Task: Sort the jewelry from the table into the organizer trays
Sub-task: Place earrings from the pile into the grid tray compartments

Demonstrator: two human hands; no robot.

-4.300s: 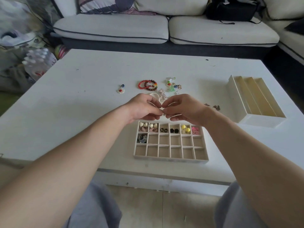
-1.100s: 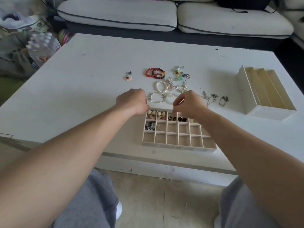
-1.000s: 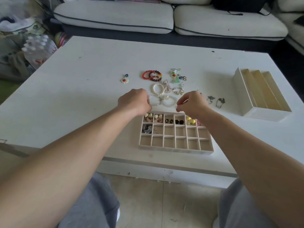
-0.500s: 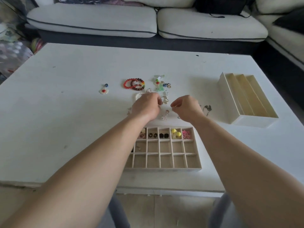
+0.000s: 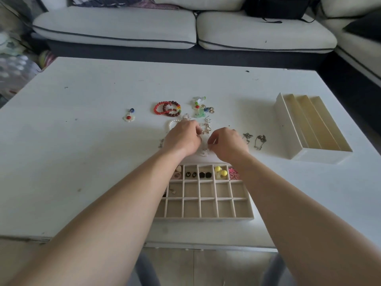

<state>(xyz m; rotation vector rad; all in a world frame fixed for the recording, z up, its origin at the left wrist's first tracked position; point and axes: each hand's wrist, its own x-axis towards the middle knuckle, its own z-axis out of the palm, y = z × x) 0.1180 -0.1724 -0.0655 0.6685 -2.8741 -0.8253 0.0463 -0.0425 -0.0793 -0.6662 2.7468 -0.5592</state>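
Note:
The compartment tray (image 5: 206, 217) lies at the table's near edge, its far row holding small earrings, yellow beads (image 5: 221, 171) and a pink piece (image 5: 234, 174). Loose jewelry lies beyond it: red bead bracelets (image 5: 167, 109), a pearl bracelet (image 5: 171, 124), gold earrings (image 5: 206, 129), a green charm cluster (image 5: 199, 107), a flower earring (image 5: 128, 117) and dark chains (image 5: 260, 140). My left hand (image 5: 182, 138) is curled over the pile, fingertips at the gold earrings. My right hand (image 5: 227, 144) is curled beside it, thumb and forefinger close together above a clear piece (image 5: 204, 152). What either hand holds is hidden.
A long-slot organizer tray (image 5: 288, 129) stands at the right of the white table (image 5: 61, 162). A sofa (image 5: 185, 27) runs behind the table, and bags sit on the floor at the left. My forearms cover the compartment tray's left and right ends.
Both hands have moved from just above the compartment tray farther out over the loose jewelry pile. My left hand now covers part of the pearl bracelet.

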